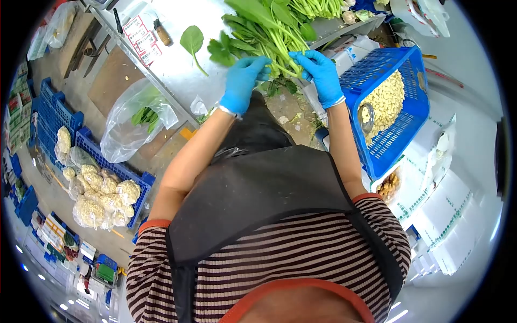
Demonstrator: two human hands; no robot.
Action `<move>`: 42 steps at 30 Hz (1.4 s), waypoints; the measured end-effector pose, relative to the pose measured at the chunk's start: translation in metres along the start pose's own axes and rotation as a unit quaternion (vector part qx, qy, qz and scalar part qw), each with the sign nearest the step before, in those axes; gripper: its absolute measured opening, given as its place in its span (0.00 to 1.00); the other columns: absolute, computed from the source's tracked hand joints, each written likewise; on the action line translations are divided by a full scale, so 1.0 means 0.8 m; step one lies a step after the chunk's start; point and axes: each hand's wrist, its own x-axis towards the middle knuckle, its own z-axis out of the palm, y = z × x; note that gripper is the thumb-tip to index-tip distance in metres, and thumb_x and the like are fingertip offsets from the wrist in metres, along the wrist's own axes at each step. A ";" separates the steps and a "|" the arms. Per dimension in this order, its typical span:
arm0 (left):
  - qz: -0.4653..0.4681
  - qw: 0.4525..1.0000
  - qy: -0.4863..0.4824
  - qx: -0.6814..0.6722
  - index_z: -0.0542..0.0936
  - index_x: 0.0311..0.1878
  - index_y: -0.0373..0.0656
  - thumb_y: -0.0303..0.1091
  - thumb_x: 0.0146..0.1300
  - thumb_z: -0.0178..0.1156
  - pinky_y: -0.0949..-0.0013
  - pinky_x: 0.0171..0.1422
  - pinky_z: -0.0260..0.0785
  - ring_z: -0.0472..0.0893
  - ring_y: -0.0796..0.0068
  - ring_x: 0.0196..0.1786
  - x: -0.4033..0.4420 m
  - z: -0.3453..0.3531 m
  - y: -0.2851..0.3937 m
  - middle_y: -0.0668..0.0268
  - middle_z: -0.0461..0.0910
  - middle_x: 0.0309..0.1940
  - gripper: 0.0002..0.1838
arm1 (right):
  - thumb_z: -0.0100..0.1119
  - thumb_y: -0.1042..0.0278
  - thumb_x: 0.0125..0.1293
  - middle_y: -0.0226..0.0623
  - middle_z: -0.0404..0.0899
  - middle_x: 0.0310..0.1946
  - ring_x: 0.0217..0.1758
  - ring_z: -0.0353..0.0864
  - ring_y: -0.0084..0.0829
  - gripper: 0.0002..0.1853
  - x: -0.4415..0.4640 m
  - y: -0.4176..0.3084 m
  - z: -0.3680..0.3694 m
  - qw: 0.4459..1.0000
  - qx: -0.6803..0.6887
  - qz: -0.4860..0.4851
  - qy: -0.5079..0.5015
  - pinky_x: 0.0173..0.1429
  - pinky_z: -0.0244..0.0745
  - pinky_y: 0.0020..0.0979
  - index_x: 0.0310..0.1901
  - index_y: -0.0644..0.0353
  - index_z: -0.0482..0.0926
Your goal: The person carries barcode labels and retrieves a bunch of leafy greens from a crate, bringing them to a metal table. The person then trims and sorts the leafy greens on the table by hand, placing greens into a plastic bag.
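Long-stemmed leafy greens (pixel 269 29) lie in a heap at the near edge of the metal table, their pale stem ends toward me. My left hand (pixel 242 83), in a blue glove, is closed around stems at the heap's left side. Opposite it, my right hand (pixel 321 76), gloved the same way, pinches stem ends between thumb and fingers. Both sets of fingertips are partly hidden among the stems. One loose leaf (pixel 193 43) rests on the table left of the heap.
Printed labels (pixel 141 39) and a wooden-handled tool (pixel 161 32) lie on the metal table (pixel 177 70). To the right stands a blue crate (pixel 401 145) of peeled garlic cloves (pixel 390 102). At left are a clear bag (pixel 132 124) holding greens and bagged garlic (pixel 102 196).
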 end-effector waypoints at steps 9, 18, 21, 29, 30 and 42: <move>-0.053 0.994 -0.082 -0.058 0.80 0.36 0.38 0.40 0.58 0.69 0.79 0.27 0.64 0.74 0.82 0.25 0.098 0.015 -0.022 0.68 0.77 0.26 0.14 | 0.58 0.63 0.68 0.28 0.81 0.33 0.24 0.70 0.16 0.12 0.008 0.062 0.001 0.980 0.189 -0.004 0.067 0.29 0.65 0.18 0.48 0.60 0.81; -0.062 0.993 -0.064 -0.076 0.81 0.41 0.38 0.36 0.62 0.67 0.80 0.35 0.72 0.78 0.81 0.28 0.082 0.016 -0.047 0.68 0.80 0.30 0.12 | 0.63 0.55 0.64 0.43 0.80 0.35 0.36 0.80 0.38 0.19 -0.012 0.091 0.018 0.919 -0.338 -0.197 0.052 0.40 0.74 0.34 0.48 0.61 0.79; -0.076 0.990 -0.083 -0.089 0.80 0.40 0.36 0.35 0.63 0.66 0.78 0.35 0.72 0.78 0.79 0.27 0.083 -0.003 -0.043 0.66 0.81 0.29 0.11 | 0.63 0.58 0.64 0.45 0.80 0.36 0.36 0.80 0.41 0.16 -0.012 0.088 0.025 0.913 -0.355 -0.203 0.005 0.41 0.74 0.35 0.47 0.61 0.79; -0.142 0.960 -0.146 -0.190 0.80 0.42 0.32 0.35 0.64 0.64 0.74 0.39 0.74 0.79 0.74 0.34 0.052 -0.003 -0.032 0.62 0.80 0.33 0.13 | 0.62 0.65 0.64 0.41 0.81 0.36 0.37 0.80 0.37 0.12 -0.018 0.030 -0.010 0.924 -0.275 -0.178 -0.197 0.43 0.74 0.32 0.46 0.60 0.80; -0.150 0.960 -0.143 -0.190 0.80 0.42 0.32 0.35 0.65 0.64 0.73 0.40 0.75 0.79 0.73 0.35 0.045 -0.002 -0.026 0.62 0.80 0.34 0.13 | 0.61 0.65 0.64 0.41 0.81 0.37 0.37 0.80 0.37 0.12 -0.019 0.023 -0.013 0.919 -0.279 -0.179 -0.216 0.43 0.74 0.32 0.46 0.61 0.80; 0.053 0.986 -0.077 -0.137 0.79 0.53 0.33 0.32 0.65 0.61 0.76 0.45 0.70 0.78 0.77 0.41 -0.040 -0.018 -0.028 0.62 0.82 0.44 0.17 | 0.57 0.62 0.68 0.43 0.81 0.39 0.38 0.80 0.46 0.10 -0.064 0.007 -0.041 0.871 -0.424 -0.189 0.163 0.42 0.75 0.38 0.46 0.54 0.81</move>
